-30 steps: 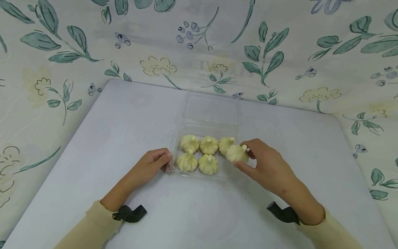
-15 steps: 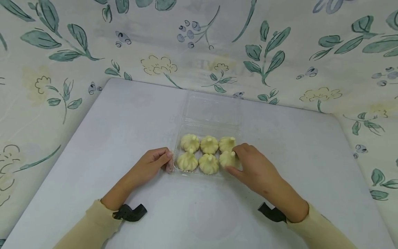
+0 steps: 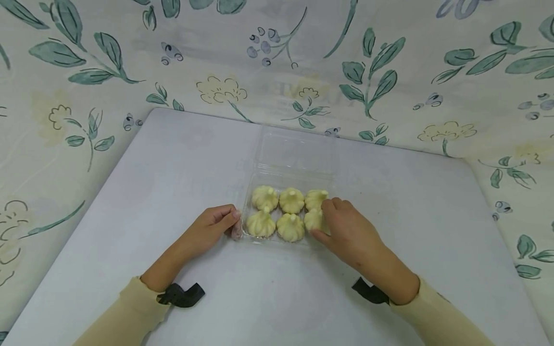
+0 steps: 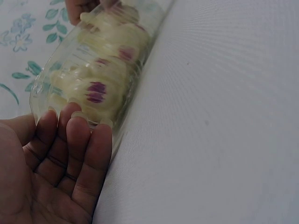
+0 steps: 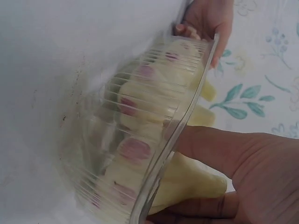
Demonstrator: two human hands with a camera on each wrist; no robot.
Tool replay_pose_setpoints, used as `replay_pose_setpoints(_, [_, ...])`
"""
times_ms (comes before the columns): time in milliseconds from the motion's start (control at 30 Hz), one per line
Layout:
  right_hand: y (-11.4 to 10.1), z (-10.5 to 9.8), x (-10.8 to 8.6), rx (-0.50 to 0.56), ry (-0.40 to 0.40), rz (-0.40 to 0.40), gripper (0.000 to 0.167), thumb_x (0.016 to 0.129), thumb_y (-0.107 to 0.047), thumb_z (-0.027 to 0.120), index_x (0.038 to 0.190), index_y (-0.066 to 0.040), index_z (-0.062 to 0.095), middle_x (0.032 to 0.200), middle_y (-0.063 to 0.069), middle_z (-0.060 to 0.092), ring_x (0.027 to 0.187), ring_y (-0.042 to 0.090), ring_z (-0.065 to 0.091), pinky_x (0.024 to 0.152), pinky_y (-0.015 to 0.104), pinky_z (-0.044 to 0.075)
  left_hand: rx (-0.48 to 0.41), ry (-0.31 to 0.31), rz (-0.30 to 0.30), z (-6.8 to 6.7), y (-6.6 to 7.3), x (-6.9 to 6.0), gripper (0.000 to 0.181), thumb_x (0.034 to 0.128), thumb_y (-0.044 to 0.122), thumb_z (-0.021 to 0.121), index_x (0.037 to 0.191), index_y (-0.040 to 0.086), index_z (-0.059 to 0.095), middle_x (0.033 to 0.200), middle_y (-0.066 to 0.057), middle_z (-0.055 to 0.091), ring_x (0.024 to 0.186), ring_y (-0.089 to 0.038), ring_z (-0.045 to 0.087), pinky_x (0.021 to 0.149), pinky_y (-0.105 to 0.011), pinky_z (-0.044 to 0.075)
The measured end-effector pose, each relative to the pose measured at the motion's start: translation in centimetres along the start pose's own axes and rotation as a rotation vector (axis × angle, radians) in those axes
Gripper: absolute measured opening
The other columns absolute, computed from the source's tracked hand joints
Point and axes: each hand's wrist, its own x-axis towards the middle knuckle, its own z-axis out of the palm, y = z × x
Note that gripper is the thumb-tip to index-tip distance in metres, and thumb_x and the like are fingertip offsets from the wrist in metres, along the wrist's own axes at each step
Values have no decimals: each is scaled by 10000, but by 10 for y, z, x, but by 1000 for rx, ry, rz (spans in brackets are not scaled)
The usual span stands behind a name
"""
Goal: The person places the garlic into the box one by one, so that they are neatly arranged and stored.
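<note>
An open clear plastic clamshell container point(image 3: 289, 178) holds several pale yellow, ribbed garlic bulbs point(image 3: 290, 228) in two rows, their stubby stems up. My left hand point(image 3: 212, 226) pinches the container's left edge; in the left wrist view its fingers point(image 4: 96, 158) curl against the clear wall. At the front right corner, my right hand point(image 3: 352, 235) grips a garlic bulb point(image 3: 315, 220) sitting in the container. In the right wrist view, thumb and fingers lie around that bulb point(image 5: 191, 182) above the rim, and purple patches show on the bulbs through the ribbed side.
The container's clear lid point(image 3: 298, 150) lies folded back toward the far edge of the white table point(image 3: 277, 298). A leaf-and-flower patterned cloth point(image 3: 268, 62) surrounds the table at the back and sides. Black wrist mounts point(image 3: 182, 295) sit by both sleeves.
My right hand has moved left and lowered the garlic bulb into the front right spot of the container. The left hand has stayed at the container's left edge.
</note>
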Motion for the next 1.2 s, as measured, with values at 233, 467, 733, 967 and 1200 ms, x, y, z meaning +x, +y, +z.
replay_pose_setpoints(233, [-2, 2, 1, -50, 11, -14, 442, 857, -321, 895, 952, -20, 586, 928, 88, 569, 829, 251, 552, 646, 331, 502, -13, -14, -13, 0, 2, 1, 320, 1128, 179, 498, 870, 35, 621, 836, -92, 656, 796, -204, 634, 737, -309, 556])
replay_pose_setpoints(467, [1, 1, 0, -35, 11, -28, 412, 844, -317, 905, 892, -49, 596, 907, 50, 555, 823, 227, 536, 650, 310, 494, -25, -17, -21, 0, 4, 1, 318, 1126, 180, 502, 873, 26, 617, 842, -103, 651, 799, -206, 633, 737, -309, 556])
replay_pose_setpoints(733, [4, 0, -1, 9, 15, -25, 412, 855, -321, 895, 980, -30, 633, 954, 55, 595, 873, 239, 573, 687, 328, 518, -9, -9, -28, 0, 3, 0, 319, 1126, 192, 505, 876, 32, 622, 848, -100, 652, 805, -207, 631, 744, -309, 555])
replay_pose_setpoints(967, [4, -1, -2, 51, -1, -1, 480, 889, -352, 864, 1149, 7, 679, 1147, 140, 665, 1051, 309, 656, 823, 413, 583, 19, 2, -43, 0, 3, 0, 319, 1128, 206, 502, 884, 43, 626, 857, -88, 649, 821, -210, 625, 756, -312, 553])
replay_pose_setpoints(1200, [8, -4, -2, 106, 9, 6, 512, 921, -371, 829, 1238, 5, 685, 1199, 137, 670, 1093, 305, 668, 881, 448, 579, 33, 14, -52, -1, 2, 0, 344, 1140, 218, 467, 904, 43, 645, 863, -81, 667, 823, -228, 657, 761, -330, 572])
